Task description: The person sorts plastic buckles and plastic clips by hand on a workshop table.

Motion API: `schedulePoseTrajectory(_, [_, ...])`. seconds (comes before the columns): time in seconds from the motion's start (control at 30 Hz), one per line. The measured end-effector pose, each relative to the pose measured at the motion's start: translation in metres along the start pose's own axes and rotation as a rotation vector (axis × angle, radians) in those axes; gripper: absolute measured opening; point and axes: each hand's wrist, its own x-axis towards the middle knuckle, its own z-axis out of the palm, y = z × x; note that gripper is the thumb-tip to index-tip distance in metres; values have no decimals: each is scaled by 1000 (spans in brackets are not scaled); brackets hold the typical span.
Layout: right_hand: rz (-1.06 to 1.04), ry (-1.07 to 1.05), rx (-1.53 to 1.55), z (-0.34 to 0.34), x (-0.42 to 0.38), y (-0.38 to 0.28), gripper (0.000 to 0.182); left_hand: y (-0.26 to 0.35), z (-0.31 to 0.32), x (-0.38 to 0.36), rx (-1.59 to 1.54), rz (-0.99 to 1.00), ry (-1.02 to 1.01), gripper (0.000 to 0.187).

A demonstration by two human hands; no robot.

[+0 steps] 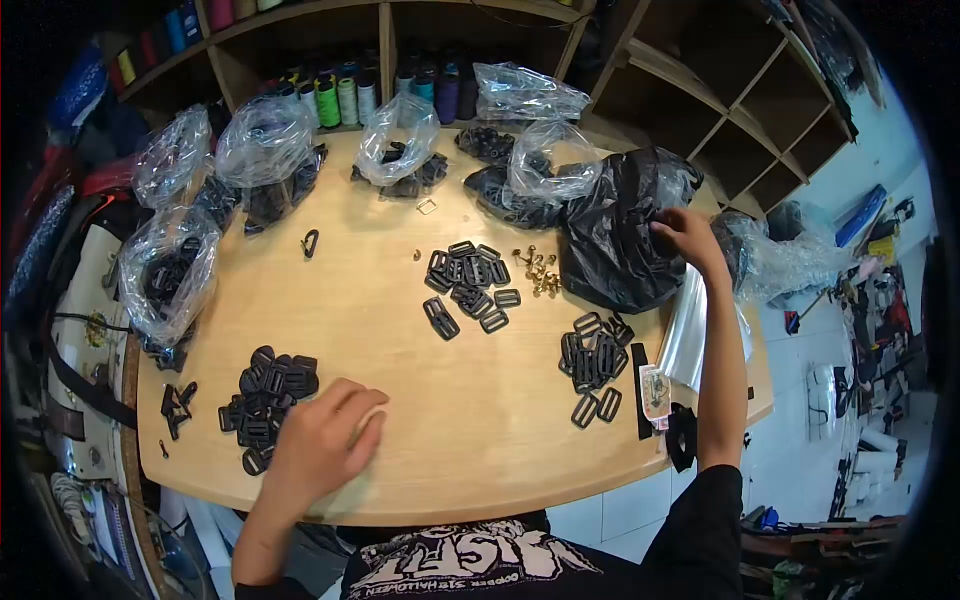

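Note:
My left hand (330, 440) is at the front left of the table, fingers loosely bent and thumb apart, with nothing seen in it. Right beside it lies a pile of black plastic buckles (265, 390), partly covered by the hand. My right hand (690, 240) is at the black plastic bag (615, 240) at the back right, its fingers bent against the bag's upper side; some fingertips are hard to make out. Black strap sliders (465, 275) lie in a heap mid-table, next to brass-coloured metal pieces (540, 272). Another heap of black sliders (592, 360) sits below the bag.
Clear plastic bags of black parts (400, 160) line the table's back and left. Small black clips (178, 408) lie at the left edge, a hook (311, 243) farther back. A banknote (655, 395) and a black strip (640, 390) lie right. Thread spools (335, 100) fill the shelf behind.

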Motion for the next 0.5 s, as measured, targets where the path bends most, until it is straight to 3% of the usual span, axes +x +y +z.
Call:
schedulePoseTrajectory(0.1, [-122, 131, -131, 17, 13, -8, 41, 1, 5, 3, 45, 27, -42, 17])
schedulePoseTrajectory(0.17, [-145, -11, -460, 29, 30, 1, 38, 2, 2, 11, 66, -6, -34, 16])
schedulePoseTrajectory(0.2, [-252, -10, -312, 39, 36, 8, 37, 1, -1, 17, 79, -34, -33, 14])
schedulePoseTrajectory(0.3, [-340, -77, -443, 65, 59, 60, 42, -7, 0, 49, 66, -38, -25, 15])
schedulePoseTrajectory(0.5, [-237, -55, -340, 78, 50, 39, 42, -51, 27, 133, 203, 56, 3, 24])
